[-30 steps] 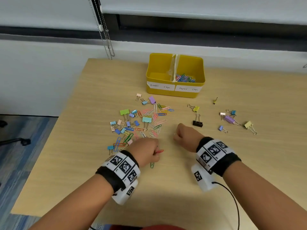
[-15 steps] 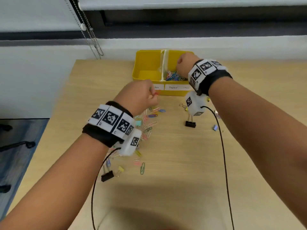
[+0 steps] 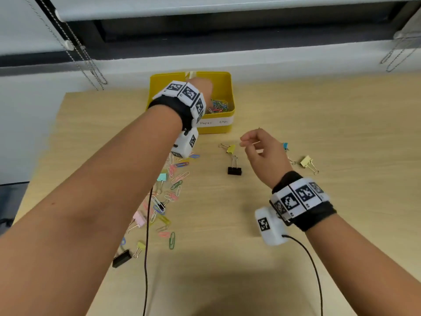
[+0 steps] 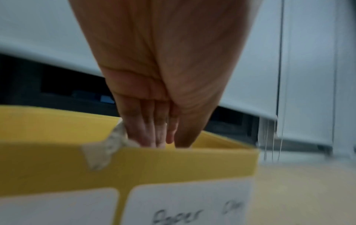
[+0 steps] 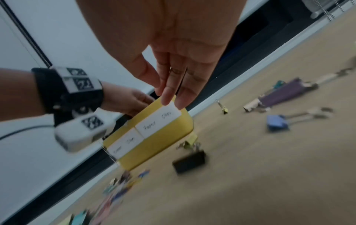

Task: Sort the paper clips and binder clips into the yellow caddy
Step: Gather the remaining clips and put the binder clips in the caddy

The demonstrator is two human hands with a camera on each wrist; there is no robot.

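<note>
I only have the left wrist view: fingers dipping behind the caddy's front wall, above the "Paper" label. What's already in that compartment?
Observer: Head view shows a heap of coloured paper clips in the right compartment of the yellow caddy.
Operator: Where's the other hand?
Observer: The right hand is above the table in front of the caddy, fingers loosely curled, holding nothing.
Operator: Binder clips near it?
Observer: A black binder clip and a yellow binder clip lie just to its left.
</note>
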